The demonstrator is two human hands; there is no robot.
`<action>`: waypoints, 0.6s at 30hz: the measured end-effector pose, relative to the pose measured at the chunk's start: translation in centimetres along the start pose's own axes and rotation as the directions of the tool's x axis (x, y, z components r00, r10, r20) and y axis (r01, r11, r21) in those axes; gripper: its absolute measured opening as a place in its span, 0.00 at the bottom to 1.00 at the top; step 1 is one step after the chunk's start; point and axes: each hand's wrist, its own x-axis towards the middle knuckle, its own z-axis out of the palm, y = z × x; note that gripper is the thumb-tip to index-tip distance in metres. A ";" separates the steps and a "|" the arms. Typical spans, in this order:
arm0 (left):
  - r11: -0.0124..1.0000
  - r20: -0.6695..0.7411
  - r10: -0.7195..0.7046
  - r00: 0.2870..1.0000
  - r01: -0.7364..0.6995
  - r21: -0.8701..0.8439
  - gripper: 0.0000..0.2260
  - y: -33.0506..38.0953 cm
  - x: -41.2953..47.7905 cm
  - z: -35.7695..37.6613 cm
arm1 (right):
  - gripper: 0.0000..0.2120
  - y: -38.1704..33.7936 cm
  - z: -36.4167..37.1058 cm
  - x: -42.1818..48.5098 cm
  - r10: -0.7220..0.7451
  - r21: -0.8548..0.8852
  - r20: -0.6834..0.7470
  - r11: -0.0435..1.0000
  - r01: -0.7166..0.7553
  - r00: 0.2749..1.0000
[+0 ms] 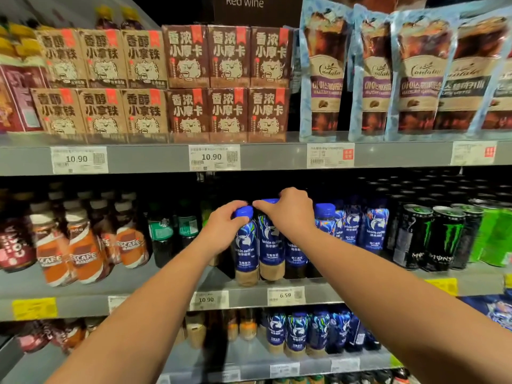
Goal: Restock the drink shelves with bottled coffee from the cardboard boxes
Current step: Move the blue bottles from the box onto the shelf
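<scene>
Two blue-capped bottles of coffee stand side by side near the front of the middle shelf. My left hand grips the top of the left bottle around its cap. My right hand curls over the cap of the right bottle. More blue coffee bottles of the same kind stand in a row to the right, and others fill the shelf below. No cardboard box is in view.
Orange-and-brown coffee bottles and dark green-labelled bottles stand left of my hands. Black and green cans stand to the right. The upper shelf carries brown cartons and coffee pouches.
</scene>
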 end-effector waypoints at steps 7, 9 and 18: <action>1.000 0.013 0.002 1.000 -0.001 -0.006 0.16 -0.8 0.1 -0.1 | 0.23 0.5 1.2 0.0 0.013 -0.113 0.077 0.994 -0.004 0.997; 1.000 0.017 -0.006 1.000 0.006 -0.008 0.17 -1.0 0.0 -0.1 | 0.22 0.4 1.1 -0.2 0.000 -0.137 0.080 0.990 0.012 0.997; 0.994 -0.029 0.013 0.999 -0.010 0.106 0.38 -2.2 -1.0 0.7 | 0.14 1.2 0.6 -1.2 -0.036 -0.065 0.056 0.997 0.039 0.998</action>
